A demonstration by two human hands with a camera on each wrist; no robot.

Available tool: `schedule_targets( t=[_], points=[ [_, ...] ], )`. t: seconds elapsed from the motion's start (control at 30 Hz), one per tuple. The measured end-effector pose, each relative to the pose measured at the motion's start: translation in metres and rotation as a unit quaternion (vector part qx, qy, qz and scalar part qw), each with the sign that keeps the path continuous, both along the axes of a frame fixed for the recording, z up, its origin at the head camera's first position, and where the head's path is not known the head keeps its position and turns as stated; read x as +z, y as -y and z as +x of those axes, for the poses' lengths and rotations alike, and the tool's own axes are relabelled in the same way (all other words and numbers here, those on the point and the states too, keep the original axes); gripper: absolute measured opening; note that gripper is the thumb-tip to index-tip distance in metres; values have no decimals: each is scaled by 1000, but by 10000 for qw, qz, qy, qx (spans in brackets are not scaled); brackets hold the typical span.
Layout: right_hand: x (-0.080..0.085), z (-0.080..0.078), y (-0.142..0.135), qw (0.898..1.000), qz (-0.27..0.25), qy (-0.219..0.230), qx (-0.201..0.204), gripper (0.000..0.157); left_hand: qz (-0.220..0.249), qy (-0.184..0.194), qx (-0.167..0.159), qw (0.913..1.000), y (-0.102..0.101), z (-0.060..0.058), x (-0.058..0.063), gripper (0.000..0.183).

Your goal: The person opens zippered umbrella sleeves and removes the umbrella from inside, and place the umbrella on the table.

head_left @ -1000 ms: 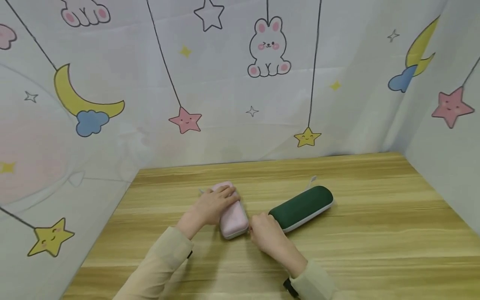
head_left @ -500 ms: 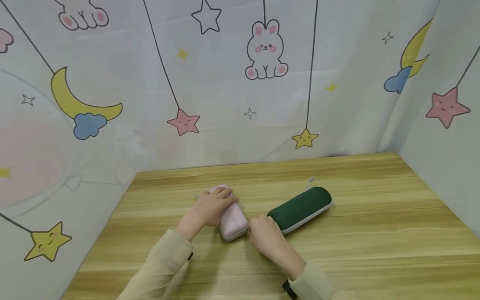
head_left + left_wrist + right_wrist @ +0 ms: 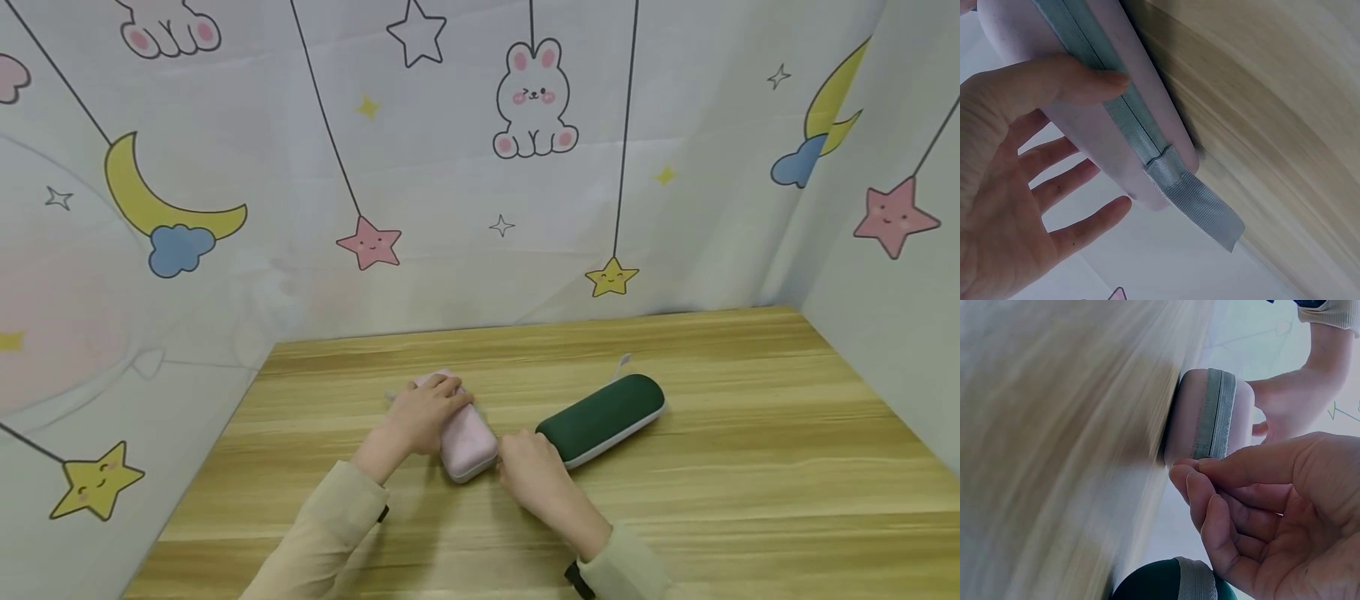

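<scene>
On the surface [image 3: 750, 433], the green case [image 3: 603, 417] lies right of the pink case [image 3: 469, 443], whose long axis runs away from the person. The left grip [image 3: 422, 412] clamps its far half; the right grip [image 3: 531, 468], at its near right corner, pinches together at the zipper [image 3: 1215, 415], any pull hidden.

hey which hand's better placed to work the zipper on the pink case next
Likely the right hand: its fingertips pinch together at the zipper, on the near end of the pink case, though what they hold is hidden. The left hand holds the case.
</scene>
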State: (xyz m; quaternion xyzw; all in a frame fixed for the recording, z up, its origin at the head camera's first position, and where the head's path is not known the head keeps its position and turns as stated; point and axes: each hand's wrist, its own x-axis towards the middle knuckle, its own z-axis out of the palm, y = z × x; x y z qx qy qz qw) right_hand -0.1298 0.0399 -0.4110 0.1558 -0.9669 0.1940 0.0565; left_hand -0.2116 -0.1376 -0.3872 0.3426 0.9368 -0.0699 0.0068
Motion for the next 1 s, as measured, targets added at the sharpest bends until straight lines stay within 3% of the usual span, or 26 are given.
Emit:
schedule_targets(
  t=[1.0],
  points=[
    [1, 3, 2, 9992, 351, -196, 31, 33, -60, -263, 62, 9996, 1, 2, 0, 64]
  ],
)
